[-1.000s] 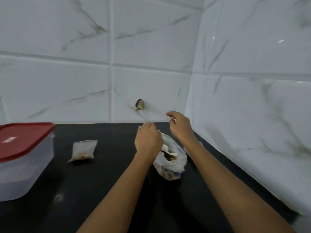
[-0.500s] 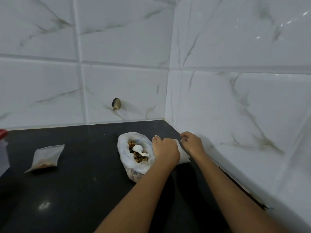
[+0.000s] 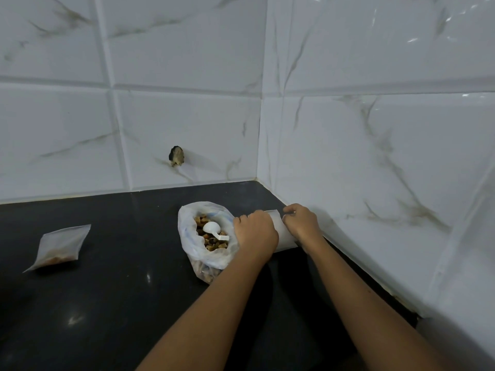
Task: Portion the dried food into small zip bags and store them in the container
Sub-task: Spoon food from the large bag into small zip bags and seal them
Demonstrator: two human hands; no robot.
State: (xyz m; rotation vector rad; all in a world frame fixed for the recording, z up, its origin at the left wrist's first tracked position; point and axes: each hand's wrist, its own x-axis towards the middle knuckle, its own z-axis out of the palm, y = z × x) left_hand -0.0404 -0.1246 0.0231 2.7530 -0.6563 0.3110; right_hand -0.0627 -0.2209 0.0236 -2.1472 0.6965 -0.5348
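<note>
Two bare forearms reach in from the near edge across the black counter (image 3: 112,303). The left hand (image 3: 255,234) is curled, knuckles up, its fingers closed on the near-left edge of a pale zip bag (image 3: 281,232) that lies flat on the counter near the corner. The right hand (image 3: 301,222) pinches the same bag along its right edge, thumb and fingers drawn narrow; the bag looks empty, though the hands cover much of it and I cannot be sure.

Just left of the left hand, touching it, sits one large clear plastic bag (image 3: 206,259), its mouth rolled open. It holds the dried food (image 3: 214,243), brown lumps piled inside. One white scoop (image 3: 213,228) lies on top of the food, bowl to the far side, handle pointing right toward the left hand.

Well to the left, apart from the rest, one filled bag (image 3: 60,247) lies flat on the counter with a thin line of brown food along its near edge. So there are two small bags in view, one large bag and one scoop.

Farther back, white marbled tiles (image 3: 187,124) cover two walls that meet in a corner. One dark, rough hole (image 3: 176,155) breaks the far wall just above the counter.
</note>
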